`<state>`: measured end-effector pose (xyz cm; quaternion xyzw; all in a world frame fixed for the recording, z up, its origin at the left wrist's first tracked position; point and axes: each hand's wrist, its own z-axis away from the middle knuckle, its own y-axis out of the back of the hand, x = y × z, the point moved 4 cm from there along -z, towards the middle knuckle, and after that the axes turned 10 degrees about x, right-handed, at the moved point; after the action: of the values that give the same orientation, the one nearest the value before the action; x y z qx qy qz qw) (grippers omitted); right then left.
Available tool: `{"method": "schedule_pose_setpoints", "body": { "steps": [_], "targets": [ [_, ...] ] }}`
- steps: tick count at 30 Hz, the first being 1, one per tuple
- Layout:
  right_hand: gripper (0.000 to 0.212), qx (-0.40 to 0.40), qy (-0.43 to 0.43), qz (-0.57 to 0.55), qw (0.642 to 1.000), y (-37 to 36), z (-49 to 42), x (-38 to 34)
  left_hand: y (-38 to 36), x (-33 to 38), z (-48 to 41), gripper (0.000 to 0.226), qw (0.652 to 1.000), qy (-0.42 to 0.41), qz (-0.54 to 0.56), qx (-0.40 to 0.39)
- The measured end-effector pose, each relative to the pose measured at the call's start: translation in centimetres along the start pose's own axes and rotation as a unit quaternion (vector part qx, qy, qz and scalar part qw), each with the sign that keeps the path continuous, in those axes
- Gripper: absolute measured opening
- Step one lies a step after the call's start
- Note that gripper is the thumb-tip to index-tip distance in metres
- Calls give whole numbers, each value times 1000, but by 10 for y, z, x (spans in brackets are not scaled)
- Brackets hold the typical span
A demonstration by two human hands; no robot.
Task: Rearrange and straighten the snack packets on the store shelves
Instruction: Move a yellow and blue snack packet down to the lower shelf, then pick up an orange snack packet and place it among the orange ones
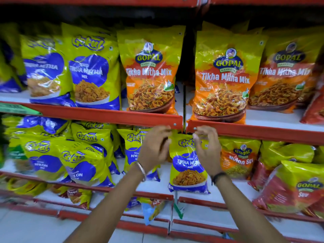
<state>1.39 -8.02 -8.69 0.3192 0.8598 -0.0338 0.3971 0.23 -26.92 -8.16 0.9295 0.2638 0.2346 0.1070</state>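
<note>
2 hands straighten a Gokul Tikha Mitha Mix packet (188, 165) on the middle shelf.

The left hand (155, 148) and right hand (207, 148) each pinch a top corner of the upright packet, just under the red shelf edge (254, 133), between Gokul Nylon Sev packets (133, 149) left and a Gopal Nylon Sev packet (239, 158) right.

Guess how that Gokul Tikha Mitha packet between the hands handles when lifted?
Probably floppy: the Gokul Tikha Mitha packet is thin crinkled film, pinched at its top corners by the left hand and right hand. Likely slippery, given the glossy glare. Probably light and puffy, so apt to tip once stood up.
</note>
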Motion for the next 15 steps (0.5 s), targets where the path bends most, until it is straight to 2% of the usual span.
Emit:
{"method": "schedule_pose_setpoints", "body": {
  "steps": [2,4,6,9,10,11,13,15],
  "targets": [
    [11,25,36,-39,998,-14,-39,-42,32,-16,-48,26,992,43,-44,106],
    [15,18,35,-66,997,-35,-71,-68,57,-40,-86,40,977,105,-95,157],
    [34,-32,-8,-77,996,-61,-94,-74,67,-65,-110,59,970,176,-108,126],
    [82,-141,-96,-50,984,-97,-110,-70,64,-89,-122,67,954,299,-16,-20],
    [86,-164,-115,-30,979,-103,-111,-69,62,-93,-121,70,941,333,14,-63],
    [81,-175,-122,-22,977,-107,-110,-69,62,-95,-120,76,930,356,40,-86],
    [67,-148,-118,-31,982,-107,-106,-65,64,-97,-117,83,921,374,80,-72],
    [72,-106,-105,-51,987,-99,-98,-67,67,-94,-113,77,925,365,102,-41]
  ]
}}
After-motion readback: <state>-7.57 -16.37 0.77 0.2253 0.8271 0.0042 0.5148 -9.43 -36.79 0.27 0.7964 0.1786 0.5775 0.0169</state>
